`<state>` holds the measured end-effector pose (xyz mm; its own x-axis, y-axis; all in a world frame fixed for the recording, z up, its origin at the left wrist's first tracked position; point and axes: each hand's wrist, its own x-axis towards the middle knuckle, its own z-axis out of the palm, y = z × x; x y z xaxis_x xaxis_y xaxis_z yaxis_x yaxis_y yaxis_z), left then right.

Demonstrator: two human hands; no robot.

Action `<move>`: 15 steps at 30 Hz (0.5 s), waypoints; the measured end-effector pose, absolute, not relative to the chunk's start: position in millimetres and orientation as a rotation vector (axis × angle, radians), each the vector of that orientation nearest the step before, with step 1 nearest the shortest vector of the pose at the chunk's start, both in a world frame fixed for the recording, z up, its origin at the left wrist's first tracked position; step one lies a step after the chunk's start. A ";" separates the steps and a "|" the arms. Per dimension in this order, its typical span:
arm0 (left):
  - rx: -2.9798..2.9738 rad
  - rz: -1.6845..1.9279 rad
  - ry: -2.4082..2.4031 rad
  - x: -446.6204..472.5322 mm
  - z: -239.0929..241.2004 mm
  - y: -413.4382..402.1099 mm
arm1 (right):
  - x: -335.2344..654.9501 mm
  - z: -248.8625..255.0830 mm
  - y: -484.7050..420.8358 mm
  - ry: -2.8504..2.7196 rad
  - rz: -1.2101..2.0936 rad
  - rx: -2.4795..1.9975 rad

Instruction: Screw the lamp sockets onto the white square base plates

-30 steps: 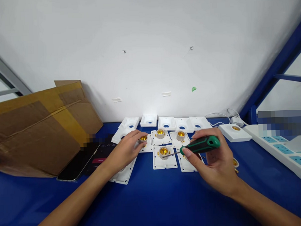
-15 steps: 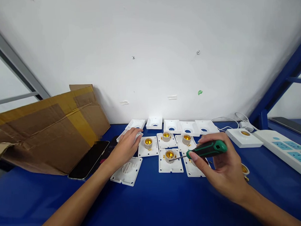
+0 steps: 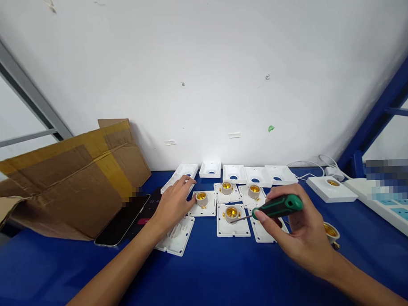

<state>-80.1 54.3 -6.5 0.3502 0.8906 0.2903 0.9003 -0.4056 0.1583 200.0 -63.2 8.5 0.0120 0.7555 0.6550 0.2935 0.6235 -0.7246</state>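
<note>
My right hand [image 3: 302, 239] is closed around a green and black screwdriver [image 3: 279, 207]. Its thin shaft points left, with the tip near the lamp socket [image 3: 232, 213] on the front white square base plate. Fingers apart, my left hand [image 3: 175, 201] reaches over the left side of the group. Its fingertips are by a white square cover [image 3: 178, 176], and its thumb is close to another lamp socket [image 3: 202, 197]; whether either touches is unclear. Below the left wrist lies a base plate [image 3: 180, 238] with its underside up, partly hidden by the arm.
Several white covers with round holes [image 3: 234, 173] line the wall. An assembled lamp holder [image 3: 330, 188] and a power strip [image 3: 400, 215] lie at right, with a loose socket [image 3: 331, 232] nearer. A cardboard box [image 3: 68, 189] and a phone [image 3: 122, 220] are at left.
My left hand has drawn back slightly from the left cover, its thumb now nearer the left socket. The view has tilted slightly up. The screwdriver stays in my right hand.
</note>
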 end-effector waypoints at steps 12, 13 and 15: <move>-2.521 -0.666 -1.734 -77.6 -6.1 61.5 | 200.2 8.7 -61.0 -1.585 0.428 -0.877; -2.524 -0.697 -1.727 -77.1 -6.0 62.0 | 200.1 8.6 -60.5 -1.591 0.429 -0.878; -2.543 -0.751 -1.698 -75.7 -5.4 61.8 | 200.0 8.0 -60.0 -1.596 0.437 -0.880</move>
<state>-75.7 61.8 -5.4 0.3043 0.8729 0.3813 0.8693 -0.4181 0.2634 200.0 -60.0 8.0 -0.0122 0.7421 0.6702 0.2967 0.6428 -0.7063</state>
